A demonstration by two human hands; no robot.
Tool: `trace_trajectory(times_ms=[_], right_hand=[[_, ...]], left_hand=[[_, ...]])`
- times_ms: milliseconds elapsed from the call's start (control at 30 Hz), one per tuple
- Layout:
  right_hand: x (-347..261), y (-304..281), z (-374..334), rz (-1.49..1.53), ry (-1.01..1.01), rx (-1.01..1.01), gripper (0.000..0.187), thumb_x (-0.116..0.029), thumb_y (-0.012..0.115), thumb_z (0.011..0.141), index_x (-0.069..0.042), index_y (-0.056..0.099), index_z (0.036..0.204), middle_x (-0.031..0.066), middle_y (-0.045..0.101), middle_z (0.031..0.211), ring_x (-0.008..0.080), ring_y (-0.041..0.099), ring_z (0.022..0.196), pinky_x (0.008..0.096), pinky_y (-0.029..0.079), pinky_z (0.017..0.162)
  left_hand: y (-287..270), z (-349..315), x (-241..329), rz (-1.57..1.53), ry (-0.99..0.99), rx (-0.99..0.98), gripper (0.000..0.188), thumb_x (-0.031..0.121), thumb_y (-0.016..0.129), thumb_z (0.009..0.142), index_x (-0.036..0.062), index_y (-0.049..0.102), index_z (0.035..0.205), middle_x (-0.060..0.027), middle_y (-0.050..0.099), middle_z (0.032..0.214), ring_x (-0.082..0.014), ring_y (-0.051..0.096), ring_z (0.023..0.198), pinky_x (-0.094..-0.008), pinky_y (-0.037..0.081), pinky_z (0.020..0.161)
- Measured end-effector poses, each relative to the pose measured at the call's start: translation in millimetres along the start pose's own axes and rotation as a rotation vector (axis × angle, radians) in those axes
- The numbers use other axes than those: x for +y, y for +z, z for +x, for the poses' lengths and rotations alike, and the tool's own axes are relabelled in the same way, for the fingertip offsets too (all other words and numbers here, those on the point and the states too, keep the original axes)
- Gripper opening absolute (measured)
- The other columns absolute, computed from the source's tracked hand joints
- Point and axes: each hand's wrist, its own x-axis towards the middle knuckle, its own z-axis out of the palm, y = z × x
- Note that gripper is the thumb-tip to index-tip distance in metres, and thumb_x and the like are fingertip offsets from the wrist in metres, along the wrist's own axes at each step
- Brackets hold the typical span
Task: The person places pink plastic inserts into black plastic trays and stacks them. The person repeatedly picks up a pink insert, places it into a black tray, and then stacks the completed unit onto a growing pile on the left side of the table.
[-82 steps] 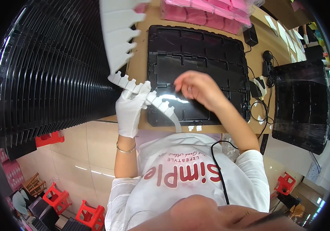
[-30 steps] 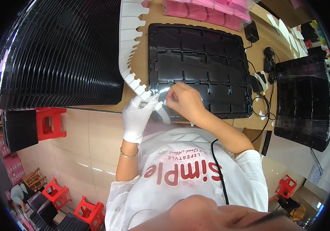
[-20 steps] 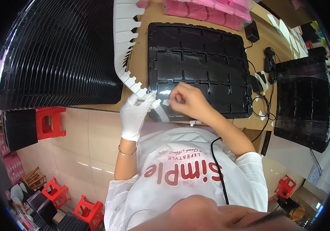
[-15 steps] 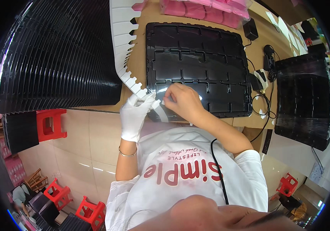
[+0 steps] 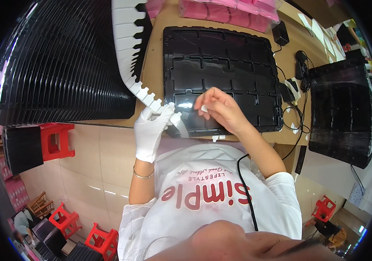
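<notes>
My left hand [image 5: 149, 132], in a white glove, is closed on a long white strip [image 5: 127, 39] with toothed tabs along one edge. The strip curves up and away past the far left of the table, and its loose end hangs beyond my fingers. My bare right hand [image 5: 224, 111] pinches a small white piece [image 5: 204, 108] between thumb and fingers, above the near part of a black plastic tray [image 5: 220, 65] with raised ribs. A gap separates the two hands. Small white scraps [image 5: 217, 138] lie at the table's near edge, below the tray.
Many black trays [image 5: 64, 65] stand stacked on the left. Pink packs in clear plastic [image 5: 229, 13] lie at the far side. A black adapter [image 5: 281, 34] and tangled cables [image 5: 301, 115] sit right of the tray. Another wrapped black tray stack [image 5: 340, 113] stands farther right. A red stool [image 5: 58, 141] is below left.
My right hand has moved right, away from the strip, and turned so that the small white piece shows in its fingers. The strip's far part has shifted left; my left hand stays nearly still.
</notes>
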Motion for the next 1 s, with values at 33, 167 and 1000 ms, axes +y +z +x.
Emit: trace_trajectory(times_ms=[33, 167, 1000], right_hand=[[-5, 9, -3, 0.032, 0.051, 0.018, 0.013, -0.014, 0.059, 0.094, -0.003, 0.059, 0.101, 0.0057, 0.063, 0.095, 0.0075, 0.053, 0.077, 0.0226, 0.043, 0.068], [1, 36, -8, -0.310, -0.005, 0.134, 0.011, -0.010, 0.067, 0.088, -0.003, 0.065, 0.097, 0.0045, 0.065, 0.094, 0.0082, 0.056, 0.081, 0.0237, 0.046, 0.069], [-127, -246, 77, -1.392, -0.045, 0.704, 0.018, -0.019, 0.078, 0.074, -0.004, 0.070, 0.077, 0.0043, 0.066, 0.068, 0.0105, 0.060, 0.064, 0.0276, 0.048, 0.061]], left_hand=[[3, -2, 3, -0.002, -0.001, -0.005, 0.022, 0.014, 0.077, 0.084, 0.0030, 0.069, 0.102, 0.0010, 0.067, 0.083, -0.0021, 0.058, 0.066, -0.0180, 0.042, 0.056], [18, -6, 11, 0.006, 0.033, -0.027, 0.023, 0.015, 0.077, 0.084, 0.0031, 0.069, 0.102, 0.0011, 0.067, 0.082, -0.0020, 0.058, 0.065, -0.0177, 0.042, 0.056], [46, 3, 10, 0.298, 0.052, -0.143, 0.021, 0.016, 0.075, 0.085, 0.0008, 0.069, 0.099, -0.0022, 0.069, 0.076, -0.0038, 0.059, 0.064, -0.0201, 0.047, 0.060]])
